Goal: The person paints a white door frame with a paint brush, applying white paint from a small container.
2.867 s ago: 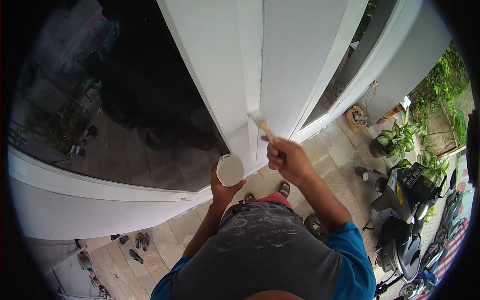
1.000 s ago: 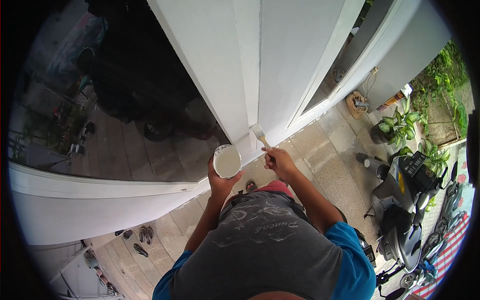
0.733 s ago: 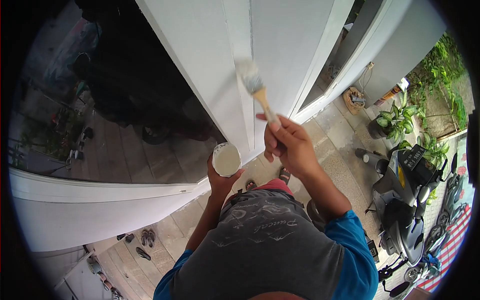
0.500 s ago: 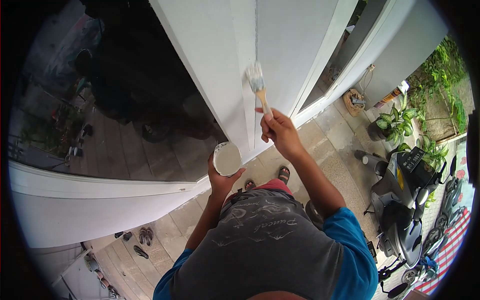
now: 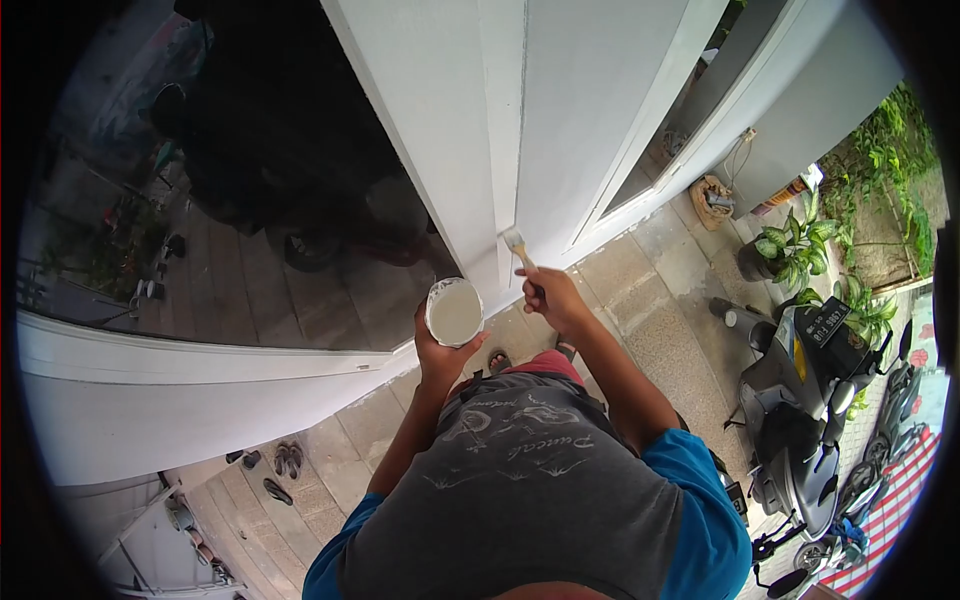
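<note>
Wrapped round the wooden handle of a paintbrush (image 5: 520,246), my right hand (image 5: 553,297) holds it against the lower part of the white wall panel (image 5: 568,130). The bristles, whitish with paint, lie at a vertical seam in the panel. My left hand (image 5: 441,357) grips a round tub of off-white paint (image 5: 455,312) from below and the side, in front of my waist. Paint smears the tub's rim. The tub sits to the left of the brush, close to the wall's foot.
A dark glass window (image 5: 290,200) fills the left. On the right stand a parked scooter (image 5: 800,430), a potted plant (image 5: 790,245) and a small basket (image 5: 711,202) by the wall. Sandals (image 5: 288,460) lie on the tiled floor (image 5: 640,290) behind me at left.
My right hand has moved down along the seam with the paintbrush, which now meets the wall much lower. My left hand holds the tub almost where it was.
</note>
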{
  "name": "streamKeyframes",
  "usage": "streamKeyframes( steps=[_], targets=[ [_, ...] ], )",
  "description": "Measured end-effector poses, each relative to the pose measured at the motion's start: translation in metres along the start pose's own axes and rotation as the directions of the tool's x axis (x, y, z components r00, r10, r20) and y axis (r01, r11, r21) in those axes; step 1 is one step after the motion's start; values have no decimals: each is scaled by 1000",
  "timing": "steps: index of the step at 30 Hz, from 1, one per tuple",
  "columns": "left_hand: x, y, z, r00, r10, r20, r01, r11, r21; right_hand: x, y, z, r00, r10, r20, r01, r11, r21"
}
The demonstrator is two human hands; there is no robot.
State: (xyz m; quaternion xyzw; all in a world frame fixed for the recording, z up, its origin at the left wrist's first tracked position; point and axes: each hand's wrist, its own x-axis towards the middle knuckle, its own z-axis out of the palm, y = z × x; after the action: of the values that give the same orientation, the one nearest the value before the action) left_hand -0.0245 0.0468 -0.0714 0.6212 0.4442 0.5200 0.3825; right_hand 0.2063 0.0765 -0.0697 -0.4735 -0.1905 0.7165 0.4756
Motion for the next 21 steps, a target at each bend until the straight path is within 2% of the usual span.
streamKeyframes(
  steps=[3, 6, 8, 10, 11, 13, 17, 19, 20, 21],
  targets=[
    [-1, 0, 0, 1000, -3, 3, 3, 1000, 24, -53, -67, 49, 990, -86, 109, 81, 996, 49],
    [-1, 3, 0, 999, -31, 17, 31, 999, 15, -86, -94, 68, 967, -172, 189, 167, 985, 43],
    [0, 3, 0, 998, -53, 21, 53, 999, -5, -89, -96, 70, 950, -213, 230, 214, 977, 21],
    [-2, -1, 1, 999, 34, -7, -33, 997, 75, -90, -92, 69, 909, -336, 248, 344, 939, 10],
    [-4, -3, 0, 1000, 30, -9, -29, 997, 77, -84, -89, 67, 910, -331, 249, 339, 941, 9],
    [-6, -6, -1, 999, 42, 0, -42, 991, 130, -60, -76, 55, 874, -407, 264, 439, 896, -72],
    [-7, 0, 2, 999, 37, -5, -36, 998, 56, 17, -2, 1, 916, -322, 239, 364, 918, -158],
    [-8, 2, 3, 1000, 9, 8, -9, 999, 52, 31, 33, -22, 969, -196, 148, 220, 960, -172],
    [-7, 3, 3, 1000, 11, 0, -11, 999, 54, 38, 44, -32, 968, -194, 156, 221, 959, -176],
    [-7, 4, 4, 1000, 12, 0, -12, 999, 45, 41, 54, -41, 984, -113, 136, 136, 975, -174]
  ],
)
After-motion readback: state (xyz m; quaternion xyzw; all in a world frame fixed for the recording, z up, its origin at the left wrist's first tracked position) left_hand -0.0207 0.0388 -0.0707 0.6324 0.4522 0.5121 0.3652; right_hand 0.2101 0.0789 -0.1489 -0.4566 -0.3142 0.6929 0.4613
